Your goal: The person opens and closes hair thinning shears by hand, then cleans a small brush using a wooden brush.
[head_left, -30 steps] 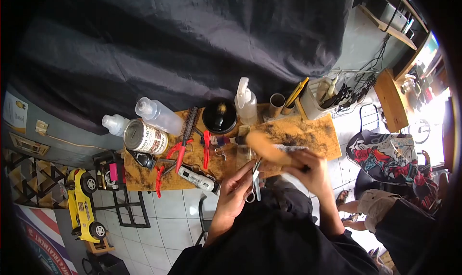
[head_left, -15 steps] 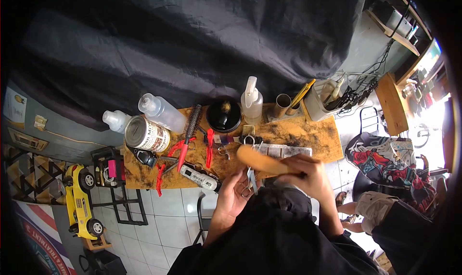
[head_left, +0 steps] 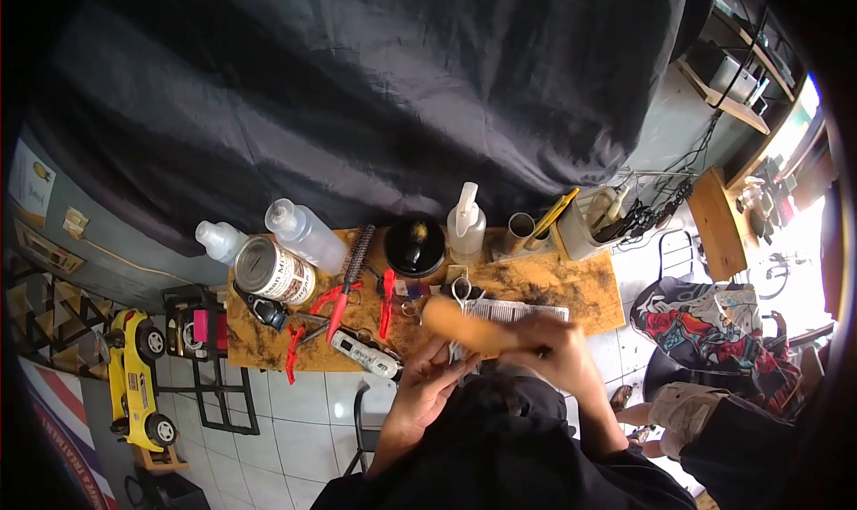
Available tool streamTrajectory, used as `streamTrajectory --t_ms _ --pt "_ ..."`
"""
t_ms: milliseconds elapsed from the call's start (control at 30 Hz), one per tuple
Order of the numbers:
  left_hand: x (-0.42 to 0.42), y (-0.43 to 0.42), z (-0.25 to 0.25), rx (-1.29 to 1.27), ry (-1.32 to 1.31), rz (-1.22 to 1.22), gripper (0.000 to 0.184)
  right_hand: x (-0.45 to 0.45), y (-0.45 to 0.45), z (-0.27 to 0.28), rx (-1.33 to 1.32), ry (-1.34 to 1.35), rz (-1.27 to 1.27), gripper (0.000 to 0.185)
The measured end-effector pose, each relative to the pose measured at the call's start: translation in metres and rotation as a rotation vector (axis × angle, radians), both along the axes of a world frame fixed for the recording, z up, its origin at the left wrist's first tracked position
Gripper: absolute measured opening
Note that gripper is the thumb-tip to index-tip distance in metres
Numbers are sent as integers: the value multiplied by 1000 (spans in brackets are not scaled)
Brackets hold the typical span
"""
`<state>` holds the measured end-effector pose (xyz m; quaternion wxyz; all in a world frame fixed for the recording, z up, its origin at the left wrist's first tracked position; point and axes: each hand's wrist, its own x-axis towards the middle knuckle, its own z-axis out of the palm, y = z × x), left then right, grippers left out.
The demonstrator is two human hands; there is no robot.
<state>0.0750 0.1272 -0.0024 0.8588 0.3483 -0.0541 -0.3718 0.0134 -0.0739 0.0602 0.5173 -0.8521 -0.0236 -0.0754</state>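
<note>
My left hand (head_left: 427, 387) is closed around a pair of scissors (head_left: 454, 353), only partly visible between the fingers. My right hand (head_left: 558, 349) grips one end of a long tan brush (head_left: 469, 325) with a rounded tip; motion blurs it, and its bristles do not show. The brush lies over the scissors, close above the left fingers; I cannot tell if they touch. Just beyond it, a metal finger ring (head_left: 461, 289) and a pale comb (head_left: 504, 311) lie on the wooden table (head_left: 580, 294). White hair clippers (head_left: 364, 354) rest left of my left hand.
Along the table's back stand a spray bottle (head_left: 467, 233), a black round object (head_left: 415, 247), clear bottles (head_left: 308, 233) and a tin (head_left: 272, 273). A red-handled round brush (head_left: 348, 278) and red clips (head_left: 386, 305) lie leftward. Another person (head_left: 728, 430) is at right.
The view has shifted, so the table sits lower in the picture. My left fingers have closed further over the scissors. The tan brush has moved left and down with my right hand.
</note>
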Motion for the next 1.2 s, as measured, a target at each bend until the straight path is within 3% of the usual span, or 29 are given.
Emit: streamTrajectory --t_ms 67,200,267,367,400,500,533,600,667,733,800,900,1000,1100,1200 --pt "-1 0 7 63 85 -13 56 4 -2 -1 -137 -31 -348 33" --pt "2 -4 5 34 136 -6 55 7 -4 5 -153 -120 -493 38" --pt "5 -7 3 -20 115 9 57 3 -8 -3 -156 -138 -450 39" --pt "6 -8 3 -58 6 4 62 -2 -4 4 49 34 -68 33" --pt "5 -8 2 -46 -84 -6 64 -3 -3 0 49 41 -71 33" --pt "3 -2 2 7 -27 -45 67 0 -6 -5 -171 -14 -240 35" --pt "3 -2 4 0 4 -52 67 2 -7 -5 -173 -15 -234 35" --pt "0 -2 5 -13 4 -46 63 6 -10 -7 -221 -186 -470 38" --pt "-1 -1 1 -88 69 -56 60 5 -11 1 -144 -136 -473 39" --pt "-2 -1 -3 -84 81 -56 55 2 -12 4 -149 -145 -401 38" --pt "1 -2 -8 -264 288 18 52 -4 -14 9 -157 1 -333 37" --pt "2 -1 -10 -217 290 54 50 -7 -12 5 19 89 83 35" --pt "3 2 -14 -231 220 0 46 -6 -14 -6 -16 -8 34 33" --pt "0 -3 4 38 61 -2 45 0 -19 1 -171 -74 -216 34" --pt "-2 1 3 -12 140 11 46 1 -18 1 -149 -53 -366 38"
